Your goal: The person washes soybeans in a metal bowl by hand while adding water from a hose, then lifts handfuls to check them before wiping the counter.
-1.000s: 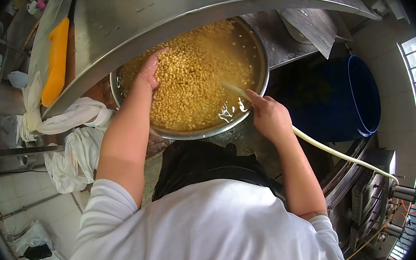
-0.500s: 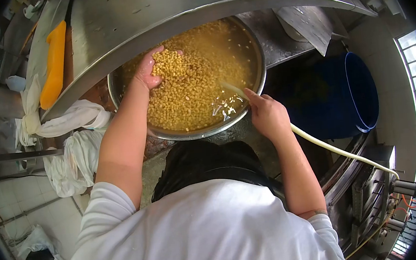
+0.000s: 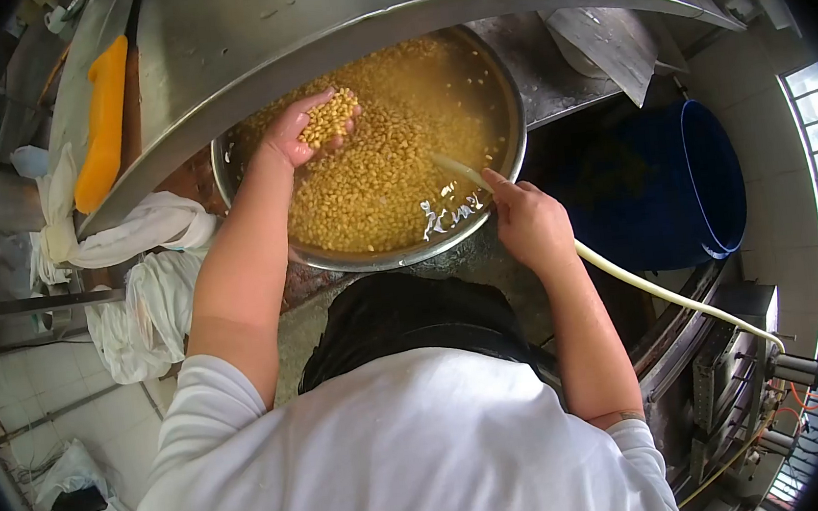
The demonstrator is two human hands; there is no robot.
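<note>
A wide round metal bowl point(image 3: 520, 112) holds yellow beans point(image 3: 355, 206) under cloudy water. At the bowl's left side my left hand point(image 3: 297, 131) is cupped round a heap of beans, palm up, with the fingers curled at the heap's edge. Over the bowl's right rim my right hand point(image 3: 529, 216) grips a pale hose point(image 3: 648, 287), its index finger laid along it. The hose's end dips into the water near the middle of the bowl.
A metal shelf point(image 3: 307, 14) overhangs the bowl's far edge. An orange-yellow handled tool point(image 3: 103, 127) lies at the left, above white cloths point(image 3: 144, 315). A blue barrel point(image 3: 717, 181) stands at the right, with metal machinery point(image 3: 725, 363) below it.
My left hand has lifted slightly and turned palm up, with the beans now gathered in it. My right hand and the hose have barely moved.
</note>
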